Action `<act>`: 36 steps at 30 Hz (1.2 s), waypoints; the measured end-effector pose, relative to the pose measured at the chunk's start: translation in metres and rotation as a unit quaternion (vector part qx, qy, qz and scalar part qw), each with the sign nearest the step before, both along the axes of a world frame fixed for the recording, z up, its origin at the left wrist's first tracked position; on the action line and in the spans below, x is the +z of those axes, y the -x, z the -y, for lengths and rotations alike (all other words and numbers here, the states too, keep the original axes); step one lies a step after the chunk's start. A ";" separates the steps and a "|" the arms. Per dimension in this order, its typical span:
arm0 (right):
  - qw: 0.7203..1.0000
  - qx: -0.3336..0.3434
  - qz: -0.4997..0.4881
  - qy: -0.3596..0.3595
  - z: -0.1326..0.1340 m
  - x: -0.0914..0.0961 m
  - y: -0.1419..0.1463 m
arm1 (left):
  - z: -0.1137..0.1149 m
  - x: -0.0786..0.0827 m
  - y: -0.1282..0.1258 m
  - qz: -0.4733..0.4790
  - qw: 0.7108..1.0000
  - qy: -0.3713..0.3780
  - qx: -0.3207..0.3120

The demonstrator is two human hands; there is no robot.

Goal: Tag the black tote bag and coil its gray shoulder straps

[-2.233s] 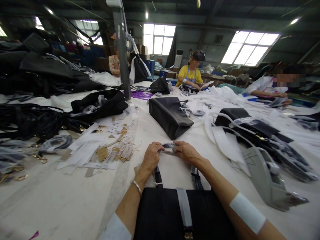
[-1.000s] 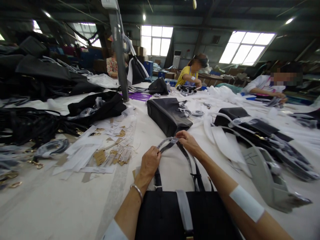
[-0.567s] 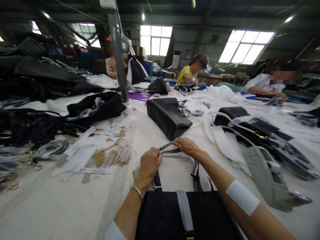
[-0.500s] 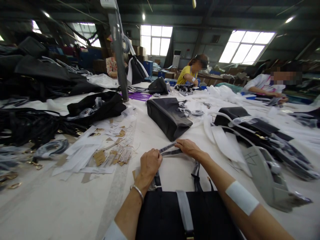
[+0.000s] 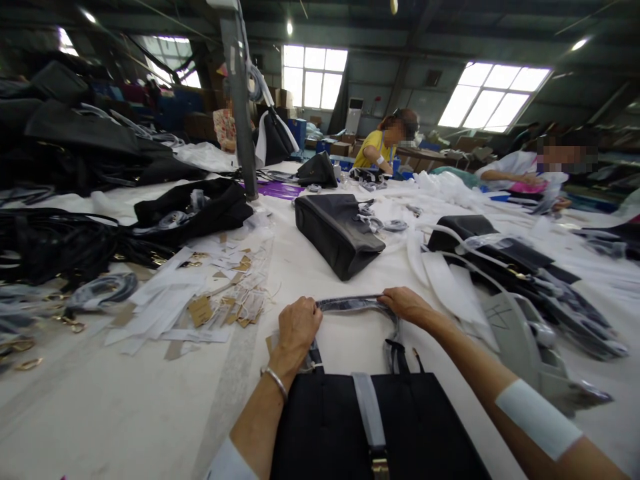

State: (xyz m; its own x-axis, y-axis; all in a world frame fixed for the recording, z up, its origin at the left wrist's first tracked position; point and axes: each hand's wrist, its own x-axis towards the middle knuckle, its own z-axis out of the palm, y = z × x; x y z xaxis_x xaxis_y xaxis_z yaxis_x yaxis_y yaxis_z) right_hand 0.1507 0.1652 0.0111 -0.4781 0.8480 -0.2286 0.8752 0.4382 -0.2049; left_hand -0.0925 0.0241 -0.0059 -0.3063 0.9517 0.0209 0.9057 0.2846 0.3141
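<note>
In the head view a black handbag [image 5: 330,420] lies at the lower middle, its top edge facing away from me. A pale wrapped strap with a gold buckle [image 5: 380,467] runs down its front. Beyond the top edge arches the bag's dark handle [image 5: 350,304], covered in clear plastic film. My left hand [image 5: 300,327] is closed around the handle's left end. At the right bend, my right hand [image 5: 406,304] pinches the same handle. A small pale tag string [image 5: 314,365] shows by the handle's left base.
Paper slips and brown tags [image 5: 200,312] lie to the left, near black straps [image 5: 55,247]. Another black handbag [image 5: 337,233] stands ahead. A tape dispenser [image 5: 537,340] and a wrapped bag [image 5: 520,260] are at right. Behind a post [image 5: 240,100], co-workers sit across the table.
My right hand has slid right and slightly down, away from my left hand. Between them the handle has straightened into a nearly level span. The bag's top edge sits slightly higher in view.
</note>
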 end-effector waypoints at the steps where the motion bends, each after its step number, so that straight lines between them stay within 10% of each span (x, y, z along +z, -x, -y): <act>1: 1.000 -0.007 0.001 0.012 0.002 -0.001 -0.005 | 0.000 -0.001 0.000 0.001 1.000 -0.001 0.002; 9: 0.997 -0.047 -0.045 0.052 0.008 0.020 -0.027 | 0.000 -0.005 0.002 0.025 0.999 -0.023 0.017; 18: 0.990 0.090 -0.099 -0.052 0.020 0.049 0.037 | -0.003 -0.008 0.008 0.166 0.981 -0.092 -0.042; 27: 0.985 0.039 -0.102 -0.134 0.010 0.040 0.051 | -0.009 -0.012 0.014 0.453 0.887 -0.087 -0.033; 36: 0.973 -0.040 -0.226 -0.032 0.002 0.041 0.047 | -0.010 -0.015 0.012 0.586 0.805 -0.075 -0.046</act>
State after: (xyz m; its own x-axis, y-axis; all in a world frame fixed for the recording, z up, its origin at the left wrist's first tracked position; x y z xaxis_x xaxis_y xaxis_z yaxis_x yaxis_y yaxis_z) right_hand 0.1041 0.1632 0.0524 -0.4487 0.8926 0.0447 0.7344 0.3968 -0.5506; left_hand -0.1041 0.0337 -0.0206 -0.1266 0.9853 -0.1147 -0.0237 0.1126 0.9934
